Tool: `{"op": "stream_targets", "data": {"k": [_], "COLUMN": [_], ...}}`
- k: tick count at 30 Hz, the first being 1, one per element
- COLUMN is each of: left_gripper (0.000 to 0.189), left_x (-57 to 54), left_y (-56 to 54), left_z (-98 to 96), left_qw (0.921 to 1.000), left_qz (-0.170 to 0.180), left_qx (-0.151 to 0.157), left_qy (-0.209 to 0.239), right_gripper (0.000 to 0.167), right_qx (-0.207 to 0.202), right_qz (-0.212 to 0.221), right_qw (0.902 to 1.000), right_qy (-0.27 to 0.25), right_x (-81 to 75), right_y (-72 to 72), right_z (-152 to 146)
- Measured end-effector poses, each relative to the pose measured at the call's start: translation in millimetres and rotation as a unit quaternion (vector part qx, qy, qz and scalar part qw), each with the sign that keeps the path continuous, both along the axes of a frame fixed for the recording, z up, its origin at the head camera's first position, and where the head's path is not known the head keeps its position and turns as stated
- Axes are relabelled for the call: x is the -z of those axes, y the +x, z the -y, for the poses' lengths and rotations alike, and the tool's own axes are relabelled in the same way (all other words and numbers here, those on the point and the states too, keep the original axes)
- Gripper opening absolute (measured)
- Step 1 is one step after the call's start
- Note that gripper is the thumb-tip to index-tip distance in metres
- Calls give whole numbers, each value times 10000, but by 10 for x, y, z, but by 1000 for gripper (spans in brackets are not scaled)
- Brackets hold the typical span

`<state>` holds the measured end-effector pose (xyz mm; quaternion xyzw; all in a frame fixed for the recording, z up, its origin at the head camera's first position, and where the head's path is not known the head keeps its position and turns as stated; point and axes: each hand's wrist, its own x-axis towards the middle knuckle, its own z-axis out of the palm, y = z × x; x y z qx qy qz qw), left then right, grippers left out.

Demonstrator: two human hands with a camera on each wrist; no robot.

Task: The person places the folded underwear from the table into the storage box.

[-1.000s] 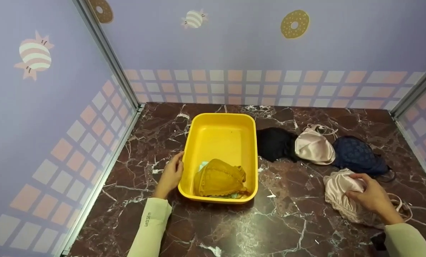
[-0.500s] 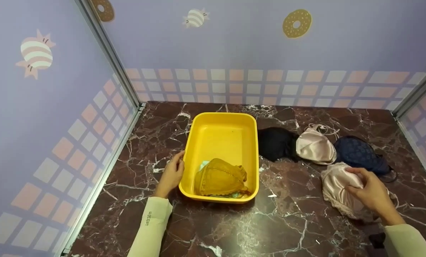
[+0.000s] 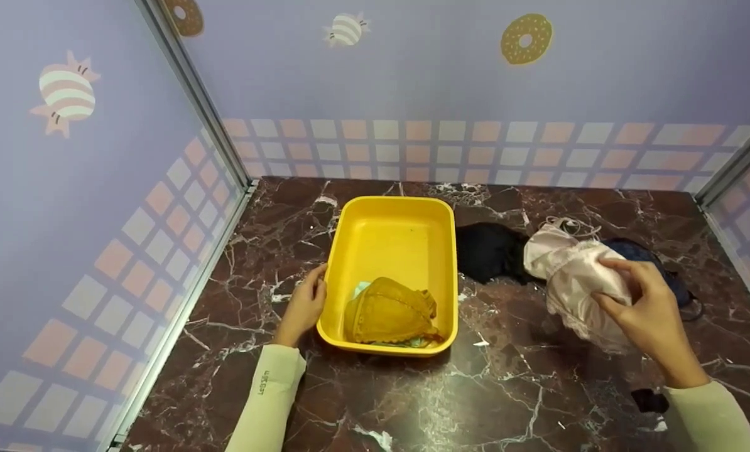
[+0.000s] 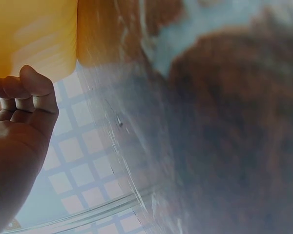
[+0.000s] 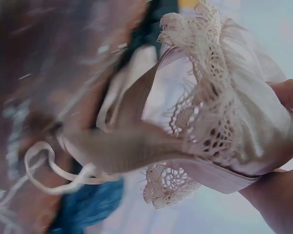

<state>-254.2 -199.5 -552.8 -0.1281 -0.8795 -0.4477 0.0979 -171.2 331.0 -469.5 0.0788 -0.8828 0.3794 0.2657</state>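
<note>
My right hand [image 3: 648, 311] pinches a pale pink satin bra [image 3: 585, 285] between thumb and fingers, raised above the tabletop. In the right wrist view the lace edge and strap of the bra [image 5: 244, 112] hang from the hand. My left hand [image 3: 304, 306] holds the left side of a yellow basin [image 3: 450, 276], its fingers [image 4: 36, 85] curled against the outer wall. A mustard bra [image 3: 387, 311] lies in the near end of the basin, over a mint-green cloth [image 3: 361, 287] that is mostly hidden.
A black bra [image 3: 491, 251] lies against the basin's right side. Beside it are another pale pink satin bra [image 3: 541, 245] and a navy bra [image 3: 632, 251], both partly hidden by the held one. A small black item [image 3: 650, 400] lies by the right sleeve. Patterned panels enclose the marbled table [image 3: 507, 402].
My right hand has lifted the pink bra off the table and carried it up, away from me and slightly left. The left hand and the basin stay in place.
</note>
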Motion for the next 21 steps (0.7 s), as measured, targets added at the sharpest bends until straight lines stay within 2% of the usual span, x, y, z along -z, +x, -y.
{"op": "stream_targets", "data": {"k": [4,8,11,17,21], "left_gripper": [37,37,37,36,36], "left_x": [-5,-5,-11,-11,-5], "left_y": [2,7,8,11,13], "left_z": [1,1,-6,-14,1], "left_qw": [10000,10000,10000,9999,9999], "left_qz": [-25,-25,-50,-75,-94], "left_qx": [18,-6,-60,-74,-96], "left_qy": [-20,-12,-23,-17,-45], "right_gripper": [60,61,60,56,54], "right_qx": [-183,-571,-845,-1357,-1706], "right_qz": [-506,-903,-1028,-1285,-1380], "right_qw": [9981,9913,9856,9740,9635], "right_qy": [-306,-767,-1045,-1276,-1536], "right_x": [-183,-350,-503,-894,-1030], "right_y": [-46,-108,-137,-91,-90], "right_z": [204,428,620,1065,1341]}}
